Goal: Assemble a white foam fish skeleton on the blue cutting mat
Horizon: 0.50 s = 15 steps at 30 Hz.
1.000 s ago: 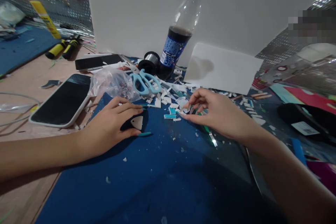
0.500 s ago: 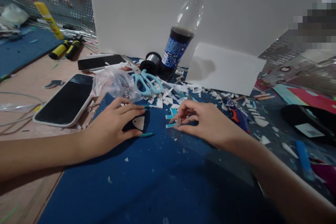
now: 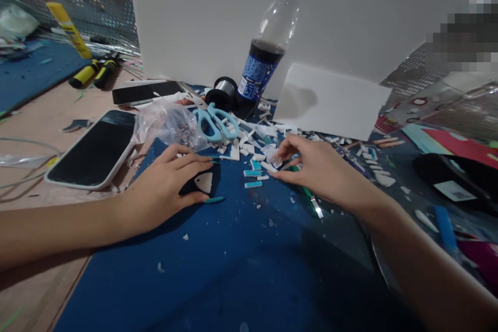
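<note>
My left hand (image 3: 163, 187) lies on the blue mat (image 3: 218, 259), its fingers curled around a small dark piece with a white triangle (image 3: 202, 182), pinning it down. My right hand (image 3: 322, 171) hovers just right of it, thumb and fingers pinched over a small white scrap (image 3: 277, 162) among the cuttings. A green-handled craft knife (image 3: 310, 197) lies under that hand. Small teal strips (image 3: 252, 178) rest between the two hands.
Light-blue scissors (image 3: 216, 122), a clear plastic bag (image 3: 167, 124), a wire spool (image 3: 221, 92) and a cola bottle (image 3: 268, 41) stand behind the scraps. Two phones (image 3: 93, 150) (image 3: 146, 91) lie left. A white card (image 3: 330, 99) leans at the back; yellow tools (image 3: 93, 72) far left.
My right hand moved left toward the teal strips, then drew back right and up to the white scraps. The left hand stayed on the dark piece.
</note>
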### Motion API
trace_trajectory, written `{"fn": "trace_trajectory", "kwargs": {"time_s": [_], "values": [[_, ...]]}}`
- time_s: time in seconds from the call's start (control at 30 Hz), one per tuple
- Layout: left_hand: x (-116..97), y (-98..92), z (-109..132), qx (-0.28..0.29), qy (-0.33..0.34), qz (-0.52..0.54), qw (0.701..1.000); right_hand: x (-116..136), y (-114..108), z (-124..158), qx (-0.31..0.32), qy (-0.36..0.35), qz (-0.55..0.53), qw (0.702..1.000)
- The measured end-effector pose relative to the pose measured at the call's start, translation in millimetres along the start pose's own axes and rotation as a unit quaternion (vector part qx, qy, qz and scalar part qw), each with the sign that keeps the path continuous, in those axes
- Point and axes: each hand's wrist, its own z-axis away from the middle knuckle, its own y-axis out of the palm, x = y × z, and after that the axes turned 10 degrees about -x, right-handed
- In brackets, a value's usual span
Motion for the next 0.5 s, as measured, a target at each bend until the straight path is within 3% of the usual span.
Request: {"fn": "trace_trajectory", "kwargs": {"time_s": [0.17, 0.3, 0.4, 0.5], "values": [[0, 1.1, 0, -0.001, 0.0, -0.005, 1.0, -5, 6, -3, 0.002, -0.012, -0.015, 1.0], [0, 1.0, 0, -0.008, 0.004, -0.006, 1.0, -7, -2, -5, 0.035, 0.057, -0.107, 0.992], [-1, -0.2, 0, -0.015, 0.005, -0.001, 1.0, -6, -9, -7, 0.087, 0.1, -0.235, 0.963], [-2, -2.3, 0, -0.035, 0.003, -0.003, 0.999, -5, -9, -8, 0.134, 0.126, -0.381, 0.906]]}}
